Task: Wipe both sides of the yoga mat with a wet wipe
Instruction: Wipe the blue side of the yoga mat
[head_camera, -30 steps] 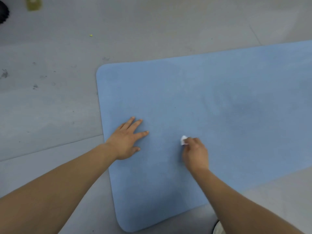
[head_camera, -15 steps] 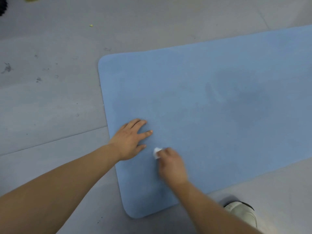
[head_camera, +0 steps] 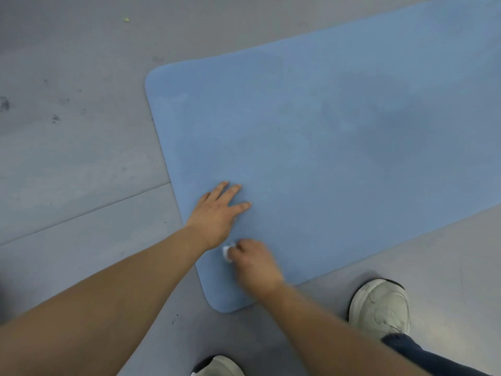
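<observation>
The right hand point(head_camera: 253, 264), pinching a small crumpled white wet wipe point(head_camera: 227, 253), has slid nearer the mat's near left corner than half a second ago, now just below the left hand point(head_camera: 217, 213), which stays pressed flat, fingers spread. The matte, soft-looking blue yoga mat with rounded corners point(head_camera: 339, 137) lies flat on the smooth, scuffed grey floor point(head_camera: 67, 158). Two off-white trainers point(head_camera: 379, 308) have come further into view.

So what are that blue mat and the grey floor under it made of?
The yoga mat looks like soft foam or rubber with a matte, faintly suede-like face: no glare, rounded corners, darker smudged patches. The floor looks like smooth vinyl or painted panels, judging by a slight sheen, a straight seam and scuff marks. Neither is certain.
</observation>
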Demonstrator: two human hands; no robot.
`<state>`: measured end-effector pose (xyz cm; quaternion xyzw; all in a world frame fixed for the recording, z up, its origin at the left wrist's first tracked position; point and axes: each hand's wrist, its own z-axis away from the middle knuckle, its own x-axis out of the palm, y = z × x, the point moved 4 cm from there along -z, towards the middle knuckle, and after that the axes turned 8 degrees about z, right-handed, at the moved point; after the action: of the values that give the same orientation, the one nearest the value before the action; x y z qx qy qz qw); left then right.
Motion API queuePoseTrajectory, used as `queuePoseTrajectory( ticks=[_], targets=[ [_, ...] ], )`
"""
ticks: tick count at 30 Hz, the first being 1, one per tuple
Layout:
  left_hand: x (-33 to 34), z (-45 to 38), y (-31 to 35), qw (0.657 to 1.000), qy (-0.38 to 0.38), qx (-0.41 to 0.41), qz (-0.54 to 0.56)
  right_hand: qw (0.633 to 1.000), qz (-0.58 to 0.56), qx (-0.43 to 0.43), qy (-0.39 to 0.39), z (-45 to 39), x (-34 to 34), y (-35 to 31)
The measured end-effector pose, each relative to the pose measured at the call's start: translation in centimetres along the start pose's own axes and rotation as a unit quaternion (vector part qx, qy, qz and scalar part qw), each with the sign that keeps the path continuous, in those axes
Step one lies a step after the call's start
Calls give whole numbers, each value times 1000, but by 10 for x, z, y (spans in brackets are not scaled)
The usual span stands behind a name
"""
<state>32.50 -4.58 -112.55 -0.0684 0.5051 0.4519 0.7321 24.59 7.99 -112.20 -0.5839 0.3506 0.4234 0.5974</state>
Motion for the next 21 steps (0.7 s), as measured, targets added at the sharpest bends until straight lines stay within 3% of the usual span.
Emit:
queuePoseTrajectory(
  ticks=[5, 8, 11, 14, 18, 21],
  targets=[
    [4, 1, 11, 1000, 7, -16, -16, 972, 64, 209, 83, 12, -52, 119],
    [1, -3, 17, 999, 16, -39, -34, 953, 35, 276, 122, 14, -48, 104],
    [-3, -6, 21, 998, 17, -36, -50, 980, -32, 178, 83, 24, -5, 23],
    [3, -7, 28, 999, 9, 21, -49, 993, -76, 88, 29, 38, 27, -42],
    [21, -2, 37, 999, -3, 45, -18, 999, -26, -10, 21, 44, 5, 6],
    [29, 1, 39, 999, 5, 36, -30, 991, 62, 103, 51, 55, -31, 92]
  ],
)
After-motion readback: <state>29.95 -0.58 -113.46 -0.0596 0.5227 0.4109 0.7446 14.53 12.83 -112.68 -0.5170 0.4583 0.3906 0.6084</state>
